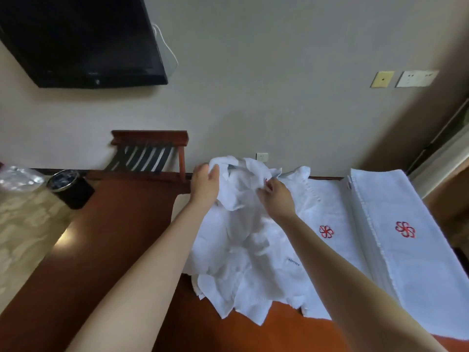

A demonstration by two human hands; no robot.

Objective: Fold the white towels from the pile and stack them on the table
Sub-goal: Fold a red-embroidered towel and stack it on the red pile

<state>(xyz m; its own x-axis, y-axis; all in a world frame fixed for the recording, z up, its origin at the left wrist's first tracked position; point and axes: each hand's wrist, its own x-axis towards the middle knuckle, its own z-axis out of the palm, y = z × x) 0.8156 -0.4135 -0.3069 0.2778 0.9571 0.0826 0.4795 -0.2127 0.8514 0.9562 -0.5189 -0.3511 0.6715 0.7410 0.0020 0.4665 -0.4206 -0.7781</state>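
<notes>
My left hand [204, 184] grips a bunch of the crumpled towel [238, 179] and my right hand [278, 196] pinches its edge, above the pile [241, 262] near the bench's [121, 224] far edge. I judge this the pick-up step; next I'd find corners and spread it.

Left: the bench [114, 237] shows bare wood here, open for passing.
Middle: the crumpled towel pile [241, 262] fills it from near to far.
Right: the folded stack [411, 224] rises high, near the pile.
Far: the wall [253, 110] closes it off.
</notes>
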